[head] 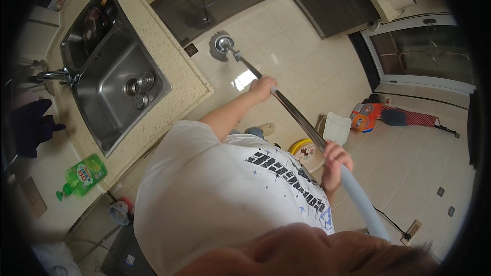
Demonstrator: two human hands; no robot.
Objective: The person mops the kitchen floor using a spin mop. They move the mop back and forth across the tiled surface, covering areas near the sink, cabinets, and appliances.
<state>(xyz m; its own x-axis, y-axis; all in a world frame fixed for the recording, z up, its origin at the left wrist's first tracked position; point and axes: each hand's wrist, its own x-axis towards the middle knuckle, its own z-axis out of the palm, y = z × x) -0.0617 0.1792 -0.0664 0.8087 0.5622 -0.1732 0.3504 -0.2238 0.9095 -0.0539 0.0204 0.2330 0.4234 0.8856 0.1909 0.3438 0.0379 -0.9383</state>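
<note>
My left hand is wrapped around the metal pole of a round-headed mop, a little above its lower section. Further up the pole, my right hand grips it where the thick pale-blue handle starts. The mop head, a silvery disc ringed by grey strands, rests on the tiled floor. It sits close to a small floor drain beside the dark cabinets. The far end of the handle passes out of sight beside my head.
Left of me is a speckled countertop with a double steel sink and a green pump bottle. To my right, a yellow-rimmed basin, a pale plastic container and an orange packet are near the wall. A power strip has a cable plugged in.
</note>
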